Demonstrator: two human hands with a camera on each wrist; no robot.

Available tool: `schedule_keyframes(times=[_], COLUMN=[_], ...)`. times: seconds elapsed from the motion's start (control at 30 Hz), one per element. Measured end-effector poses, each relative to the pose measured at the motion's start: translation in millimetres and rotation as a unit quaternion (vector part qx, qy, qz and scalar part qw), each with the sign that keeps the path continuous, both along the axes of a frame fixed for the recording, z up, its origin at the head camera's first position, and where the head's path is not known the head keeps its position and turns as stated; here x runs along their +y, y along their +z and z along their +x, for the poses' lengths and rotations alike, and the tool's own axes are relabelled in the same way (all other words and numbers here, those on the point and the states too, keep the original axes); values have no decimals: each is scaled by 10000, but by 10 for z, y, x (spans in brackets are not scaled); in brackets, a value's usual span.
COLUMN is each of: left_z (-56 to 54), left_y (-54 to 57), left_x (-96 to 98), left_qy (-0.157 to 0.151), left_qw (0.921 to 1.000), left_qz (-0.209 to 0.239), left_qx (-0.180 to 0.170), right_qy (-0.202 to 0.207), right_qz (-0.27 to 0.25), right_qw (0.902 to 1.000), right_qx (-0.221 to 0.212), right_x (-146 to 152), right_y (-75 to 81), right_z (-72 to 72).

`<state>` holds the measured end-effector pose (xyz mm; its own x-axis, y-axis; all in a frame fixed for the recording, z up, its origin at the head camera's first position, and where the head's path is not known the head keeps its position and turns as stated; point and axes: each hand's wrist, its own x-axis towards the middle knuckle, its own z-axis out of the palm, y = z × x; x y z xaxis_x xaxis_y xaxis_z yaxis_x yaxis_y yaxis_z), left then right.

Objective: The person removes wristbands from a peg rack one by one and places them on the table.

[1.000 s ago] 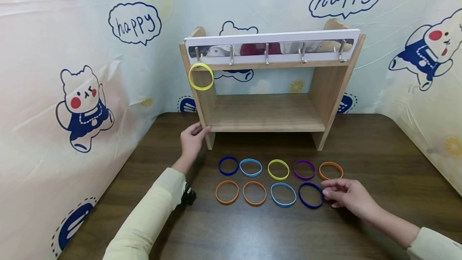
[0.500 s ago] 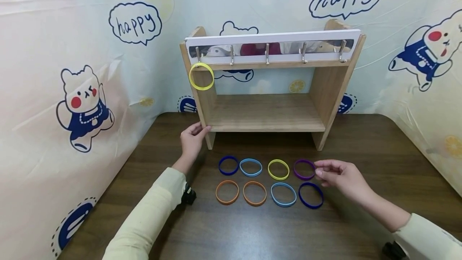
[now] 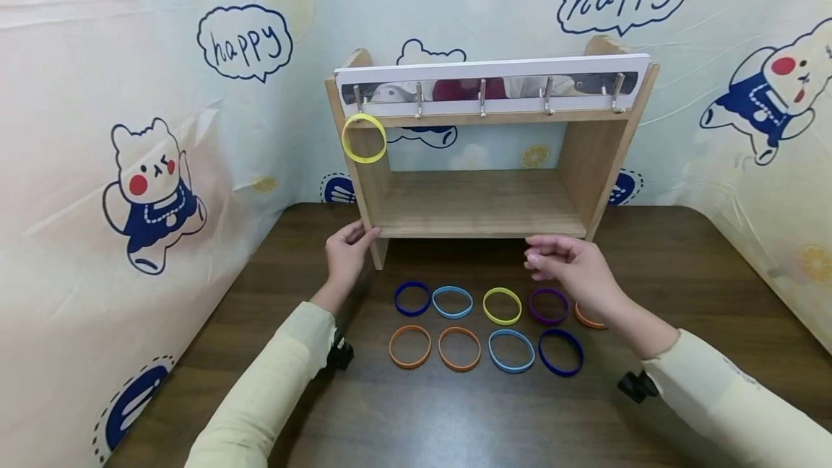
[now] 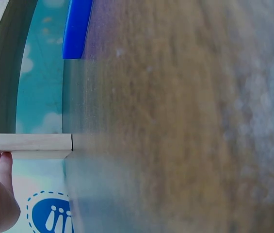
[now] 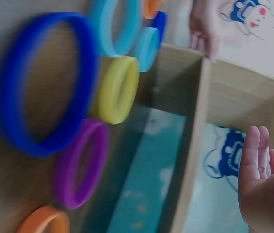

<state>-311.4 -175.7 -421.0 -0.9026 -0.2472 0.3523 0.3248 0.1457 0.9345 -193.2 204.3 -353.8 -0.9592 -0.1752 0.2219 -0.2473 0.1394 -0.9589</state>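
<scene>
My left hand (image 3: 345, 255) grips the lower left side panel of a wooden shelf rack (image 3: 481, 204), thumb at its front edge; in the left wrist view the fingers (image 4: 4, 170) lie against the panel. My right hand (image 3: 575, 266) is in the air before the rack's lower right corner, holding nothing; its fingers (image 5: 251, 155) look fairly straight in the right wrist view. Silicone wristbands lie below in two rows, among them a purple wristband (image 3: 531, 307), a dark blue wristband (image 3: 541, 356) and an orange wristband (image 3: 588, 321), partly hidden by the right forearm.
A yellow wristband (image 3: 383, 137) hangs on the leftmost of several metal hooks (image 3: 482, 100) along the rack's top rail. More wristbands, such as a yellow one (image 3: 485, 309) and a light blue one (image 3: 492, 358), lie on the brown table (image 3: 403, 425). Printed cloth (image 3: 260, 136) surrounds the table.
My right hand has moved from beside the dark blue and orange wristbands at right, up and leftward to the rack's lower board. The left hand keeps its grip on the rack.
</scene>
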Motion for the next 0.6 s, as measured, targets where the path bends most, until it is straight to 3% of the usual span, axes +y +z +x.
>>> schedule_keyframes(times=[0.6], left_z=[-18], left_y=[-23], left_x=[-8], left_qy=[67], left_qw=[9999], left_qz=[-101], left_qx=[11], right_qy=[337], right_qz=[-882], right_qw=[9934], right_qx=[657], right_x=[-848], right_y=[358], right_z=[-506])
